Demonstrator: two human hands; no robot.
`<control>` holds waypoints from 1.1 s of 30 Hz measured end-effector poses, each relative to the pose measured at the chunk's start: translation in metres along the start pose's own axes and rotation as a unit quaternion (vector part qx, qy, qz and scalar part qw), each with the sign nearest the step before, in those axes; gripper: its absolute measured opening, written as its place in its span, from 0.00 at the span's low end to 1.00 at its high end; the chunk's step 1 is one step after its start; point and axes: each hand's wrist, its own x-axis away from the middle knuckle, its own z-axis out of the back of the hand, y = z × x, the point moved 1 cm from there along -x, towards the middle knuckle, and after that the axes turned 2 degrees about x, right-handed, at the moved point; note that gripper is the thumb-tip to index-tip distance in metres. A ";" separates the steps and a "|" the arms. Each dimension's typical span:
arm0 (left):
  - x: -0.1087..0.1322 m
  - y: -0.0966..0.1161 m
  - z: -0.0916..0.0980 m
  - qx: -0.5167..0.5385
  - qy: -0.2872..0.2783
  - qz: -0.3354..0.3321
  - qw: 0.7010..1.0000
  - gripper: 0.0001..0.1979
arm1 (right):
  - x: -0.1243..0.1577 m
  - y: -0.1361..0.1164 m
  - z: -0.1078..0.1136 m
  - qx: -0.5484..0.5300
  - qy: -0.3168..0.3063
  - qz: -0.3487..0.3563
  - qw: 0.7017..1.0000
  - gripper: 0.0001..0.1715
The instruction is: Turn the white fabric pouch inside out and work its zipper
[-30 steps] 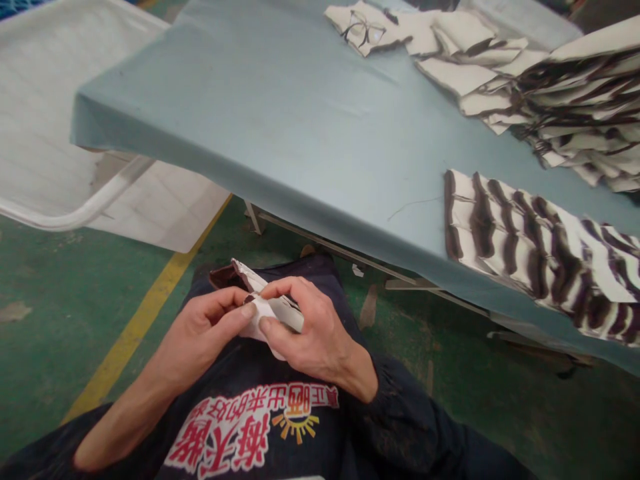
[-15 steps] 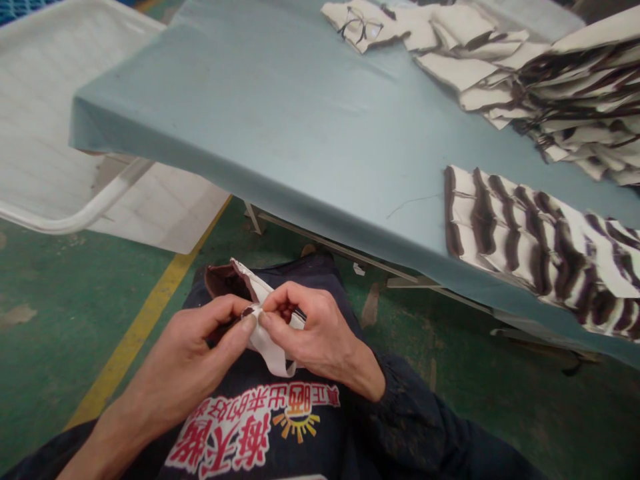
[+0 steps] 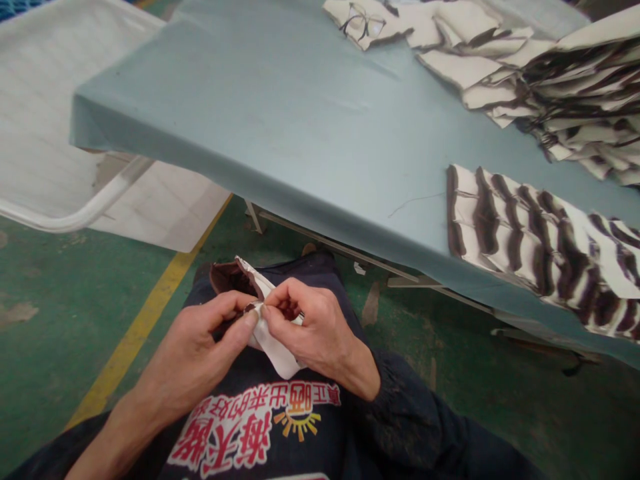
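Over my lap I hold a small white fabric piece with a dark brown furry edge (image 3: 270,337). My left hand (image 3: 200,347) pinches its near edge between thumb and forefinger. My right hand (image 3: 310,327) pinches the same edge right beside it, fingers curled over the piece. Both hands meet at the fabric, above my dark apron with red print (image 3: 260,433). Part of the piece is hidden under my fingers.
A blue-grey covered table (image 3: 280,127) stands ahead. On it lies a neat row of white and brown pieces (image 3: 540,243) at right, a loose heap (image 3: 560,87) at far right, and glasses (image 3: 363,20) on a piece. A white cart (image 3: 55,133) stands left, on a green floor with a yellow line (image 3: 145,320).
The fabric piece has been turned and pulled in my fingers, its white tail now hanging lower toward the apron. Both hands stay pinched together over my lap.
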 end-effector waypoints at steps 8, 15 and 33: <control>-0.002 -0.007 -0.001 0.059 -0.006 0.027 0.998 0.15 | -0.007 0.001 0.002 -0.019 -0.029 -0.054 0.998 0.07; -0.006 -0.017 0.002 0.105 -0.036 0.043 0.993 0.14 | -0.009 0.005 0.002 -0.079 -0.057 -0.124 0.987 0.10; -0.007 0.014 0.012 0.036 0.018 -0.079 0.996 0.14 | -0.041 -0.006 0.032 0.057 -0.078 0.322 0.942 0.22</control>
